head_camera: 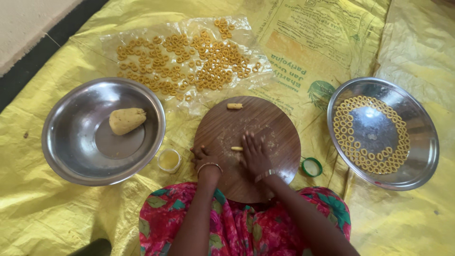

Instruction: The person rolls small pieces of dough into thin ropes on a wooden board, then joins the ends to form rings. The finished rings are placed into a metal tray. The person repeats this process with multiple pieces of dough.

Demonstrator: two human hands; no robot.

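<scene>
Right hand (255,154): flat, fingers together and stretched out, palm pressing on a small dough roll (236,149) whose end pokes out at its left.
Left hand (202,156): curled loosely, fingertips resting on the round wooden board (272,130) near its left rim, holding nothing.
Second dough piece (234,106): lies alone near the board's far edge.
Left bowl (71,151): steel, holds a dough lump (126,120).
Right plate (417,161): steel, dough rings (353,147) laid along its inside.
Clear plastic sheet (113,42): beyond the board, covered in more rings.
Packaging: yellow sacking (57,218) with green print under everything.
Small items: jar (169,160) just left of the board, green lid (312,167) just right.
Open room: bare board centre between the two dough pieces.
</scene>
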